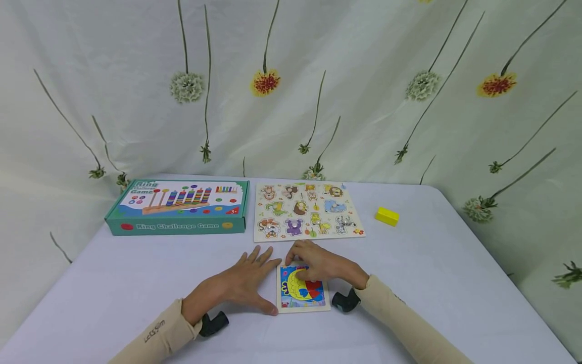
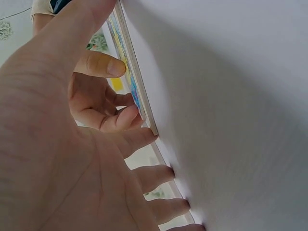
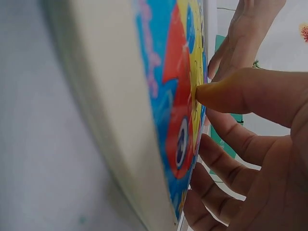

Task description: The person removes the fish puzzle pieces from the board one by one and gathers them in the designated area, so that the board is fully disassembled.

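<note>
A small wooden-framed jigsaw puzzle (image 1: pixel 305 303) with a yellow and red fish picture lies flat on the table in the head view. My right hand (image 1: pixel 318 260) is over its far side: the thumb (image 3: pixel 221 94) presses on the yellow part of the picture, and the curled fingers reach to the far edge. Spread wide, my left hand (image 1: pixel 247 280) rests at the puzzle's left side, thumb near the near corner and index fingertip near the far one. From the left wrist, the puzzle (image 2: pixel 132 67) appears edge-on, with the left hand's fingertips down at the tabletop.
A green Ring Challenge Game box (image 1: pixel 177 227) stands at the back left of the white table (image 1: pixel 409 323). Beside it lies an animal picture board (image 1: pixel 309 210). A yellow block (image 1: pixel 387 216) sits farther right. Flowered cloth (image 1: pixel 354 101) hangs behind.
</note>
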Action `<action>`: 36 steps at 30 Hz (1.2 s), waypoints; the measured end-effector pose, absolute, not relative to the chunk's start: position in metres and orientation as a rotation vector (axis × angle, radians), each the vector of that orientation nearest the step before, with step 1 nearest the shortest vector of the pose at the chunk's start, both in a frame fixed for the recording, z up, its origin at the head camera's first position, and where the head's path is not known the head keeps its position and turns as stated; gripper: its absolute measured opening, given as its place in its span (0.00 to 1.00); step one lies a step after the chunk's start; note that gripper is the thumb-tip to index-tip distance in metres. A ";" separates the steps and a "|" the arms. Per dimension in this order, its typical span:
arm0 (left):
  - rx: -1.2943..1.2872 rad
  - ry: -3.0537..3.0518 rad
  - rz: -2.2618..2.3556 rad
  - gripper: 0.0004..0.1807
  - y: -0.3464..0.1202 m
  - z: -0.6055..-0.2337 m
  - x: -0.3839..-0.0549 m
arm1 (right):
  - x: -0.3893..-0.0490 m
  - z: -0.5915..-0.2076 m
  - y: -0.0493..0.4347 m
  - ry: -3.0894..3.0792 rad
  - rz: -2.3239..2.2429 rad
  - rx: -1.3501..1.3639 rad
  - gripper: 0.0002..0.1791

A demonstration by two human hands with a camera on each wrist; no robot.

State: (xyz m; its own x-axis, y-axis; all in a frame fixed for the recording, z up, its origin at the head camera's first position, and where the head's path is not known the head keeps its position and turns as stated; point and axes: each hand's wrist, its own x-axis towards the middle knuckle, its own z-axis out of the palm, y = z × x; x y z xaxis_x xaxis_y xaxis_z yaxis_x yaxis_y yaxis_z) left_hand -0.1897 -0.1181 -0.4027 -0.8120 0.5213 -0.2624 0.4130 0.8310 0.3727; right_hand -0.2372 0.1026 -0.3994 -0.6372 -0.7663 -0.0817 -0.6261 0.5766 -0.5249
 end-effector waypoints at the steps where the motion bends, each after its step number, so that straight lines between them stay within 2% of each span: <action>1: 0.702 2.656 0.429 0.59 -0.118 -0.403 -0.190 | -0.237 -0.399 0.102 2.509 -0.668 -1.143 0.13; 36: 0.677 2.651 0.436 0.60 -0.118 -0.404 -0.191 | -0.238 -0.400 0.102 2.517 -0.792 -1.227 0.10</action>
State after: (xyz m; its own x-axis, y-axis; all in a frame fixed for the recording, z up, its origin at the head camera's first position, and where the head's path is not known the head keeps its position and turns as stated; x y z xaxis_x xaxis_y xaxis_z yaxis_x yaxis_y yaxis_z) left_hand -0.1906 -0.1177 -0.4042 -0.8164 0.5091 -0.2726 0.3949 0.8365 0.3798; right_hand -0.2384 0.1023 -0.3999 -0.6224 -0.7822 0.0279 -0.6572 0.5030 -0.5613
